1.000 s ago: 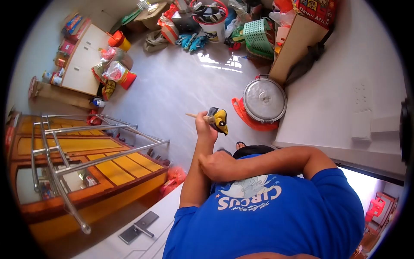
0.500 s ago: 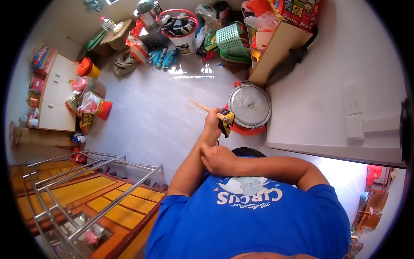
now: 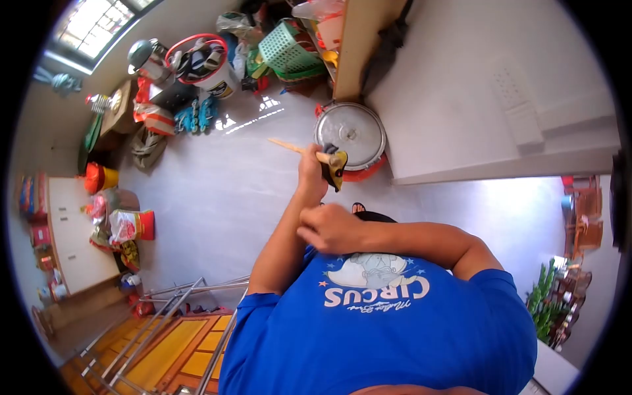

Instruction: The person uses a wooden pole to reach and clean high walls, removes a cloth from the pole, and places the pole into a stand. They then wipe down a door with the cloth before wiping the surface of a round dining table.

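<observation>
My left hand [image 3: 311, 172] is closed around a pale wooden stick [image 3: 289, 145] and a yellow-and-black object [image 3: 340, 172] whose kind I cannot make out. The stick's thin end points to the left, and its thick end shows beside the yellow part. Just beyond this hand, a large round pot with a grey metal lid [image 3: 355, 135] stands on the floor. My right hand [image 3: 332, 227], its fingers curled and slightly blurred, is at my left forearm in front of my chest. Nothing shows in it; whether it touches the forearm I cannot tell.
Along the far wall are a bucket [image 3: 220, 82] full of things, a green basket [image 3: 286, 49] and blue roller skates [image 3: 195, 115]. White drawers [image 3: 79, 237] and bags line the left. A metal rack [image 3: 164, 316] is at lower left. A wall [image 3: 454, 99] rises on the right.
The view has swung to the right, so the room's things appear farther left. My left hand still holds the stick and the yellow-and-black object. My right hand has shifted slightly along the left forearm.
</observation>
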The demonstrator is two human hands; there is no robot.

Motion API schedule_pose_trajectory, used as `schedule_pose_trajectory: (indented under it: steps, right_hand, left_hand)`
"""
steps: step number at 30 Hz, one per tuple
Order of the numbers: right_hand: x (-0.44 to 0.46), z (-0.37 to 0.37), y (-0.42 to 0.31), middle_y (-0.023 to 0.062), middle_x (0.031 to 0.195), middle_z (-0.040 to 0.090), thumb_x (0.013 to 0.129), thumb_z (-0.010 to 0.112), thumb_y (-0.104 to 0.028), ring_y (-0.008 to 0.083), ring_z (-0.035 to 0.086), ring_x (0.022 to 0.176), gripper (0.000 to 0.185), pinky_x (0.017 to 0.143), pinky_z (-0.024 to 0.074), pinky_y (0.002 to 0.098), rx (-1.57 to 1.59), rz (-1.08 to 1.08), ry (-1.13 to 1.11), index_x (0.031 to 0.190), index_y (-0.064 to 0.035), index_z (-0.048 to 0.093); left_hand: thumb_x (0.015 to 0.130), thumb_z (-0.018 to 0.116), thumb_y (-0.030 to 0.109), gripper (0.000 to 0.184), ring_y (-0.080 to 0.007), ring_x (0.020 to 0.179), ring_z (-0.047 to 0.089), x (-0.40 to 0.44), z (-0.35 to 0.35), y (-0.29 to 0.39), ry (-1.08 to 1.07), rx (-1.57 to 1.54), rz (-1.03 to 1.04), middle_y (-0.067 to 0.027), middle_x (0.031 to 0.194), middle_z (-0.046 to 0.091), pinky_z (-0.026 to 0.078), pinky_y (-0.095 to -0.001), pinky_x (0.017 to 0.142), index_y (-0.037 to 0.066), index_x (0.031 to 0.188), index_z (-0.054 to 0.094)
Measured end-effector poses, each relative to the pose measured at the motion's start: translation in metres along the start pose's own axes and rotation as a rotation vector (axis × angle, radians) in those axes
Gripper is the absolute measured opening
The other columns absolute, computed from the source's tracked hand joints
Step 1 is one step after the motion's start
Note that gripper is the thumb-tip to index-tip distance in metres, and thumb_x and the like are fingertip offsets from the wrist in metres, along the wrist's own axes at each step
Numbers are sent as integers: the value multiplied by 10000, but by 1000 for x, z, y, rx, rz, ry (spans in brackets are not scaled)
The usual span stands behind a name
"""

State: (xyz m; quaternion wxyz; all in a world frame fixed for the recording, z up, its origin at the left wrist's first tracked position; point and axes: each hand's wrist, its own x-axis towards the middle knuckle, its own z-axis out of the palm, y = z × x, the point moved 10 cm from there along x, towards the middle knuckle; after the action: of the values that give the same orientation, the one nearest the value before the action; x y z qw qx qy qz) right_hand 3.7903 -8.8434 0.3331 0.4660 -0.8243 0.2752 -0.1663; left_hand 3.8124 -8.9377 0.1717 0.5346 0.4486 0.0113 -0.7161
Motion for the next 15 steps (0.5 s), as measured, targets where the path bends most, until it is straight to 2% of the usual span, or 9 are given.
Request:
schedule_pose_trajectory:
  steps: [1,2,4,5,6,9,11,13,15]
  right_hand:
    - [-5,-25,1,238,763,651,889,646,-217,440,638,691,227,644,511,504,25,24,140,883,1,581]
    - [-13,-50,5,203,738,647,871,697,-190,377,656,648,226,599,520,448,-70,-22,290,936,5,604]
    - [-39,-107,12,146,708,638,845,751,-148,289,657,592,261,545,515,394,-61,91,550,994,13,611]
    - [-55,-131,13,105,692,628,840,773,-130,218,639,554,319,504,498,349,-171,76,696,1052,26,593]
    - [-67,-154,12,101,685,624,844,785,-151,215,627,546,406,503,494,344,-185,121,783,1120,52,567]
    - [-77,-191,7,117,739,656,865,773,-136,220,654,591,474,544,514,347,-170,239,720,1225,47,527]
    - [-75,-200,2,142,817,678,876,763,-119,231,677,644,433,587,531,344,-154,141,768,1222,32,551]
    - [-74,-205,-4,166,891,690,887,748,-98,241,694,692,373,624,544,339,-220,60,785,1199,19,580]
    - [-71,-204,-11,188,960,693,897,727,-72,249,707,734,294,655,552,332,-355,-10,768,1157,8,615]
  left_hand:
    - [887,538,303,300,-252,695,653,1,15,7,-60,11,-4,-122,819,662,541,-407,614,19,959,603]
    - [891,527,332,322,-250,709,661,12,19,4,-111,-4,-52,-119,836,673,548,-406,624,31,965,615]
    - [897,520,346,329,-246,717,666,-3,45,14,-115,29,-20,-115,845,680,552,-399,627,41,965,623]
    - [900,517,353,332,-245,721,669,-15,63,20,-116,41,-4,-112,849,684,553,-395,628,46,965,626]
    - [913,507,368,340,-242,729,672,-29,84,19,-167,58,-38,-108,865,691,558,-384,633,59,978,635]
    - [926,509,390,344,-216,683,640,-52,128,5,-242,78,-69,-99,830,668,518,-360,584,67,947,625]
    - [926,518,404,353,-192,666,607,-52,145,-14,-261,86,-46,-76,810,637,485,-341,578,65,924,614]
    - [928,521,393,353,-162,749,598,-71,168,-19,-355,120,-52,-55,834,610,471,-295,630,53,935,617]
    - [974,531,410,344,-170,866,627,-69,179,-25,-442,91,-51,-55,906,621,515,-313,757,75,1007,604]
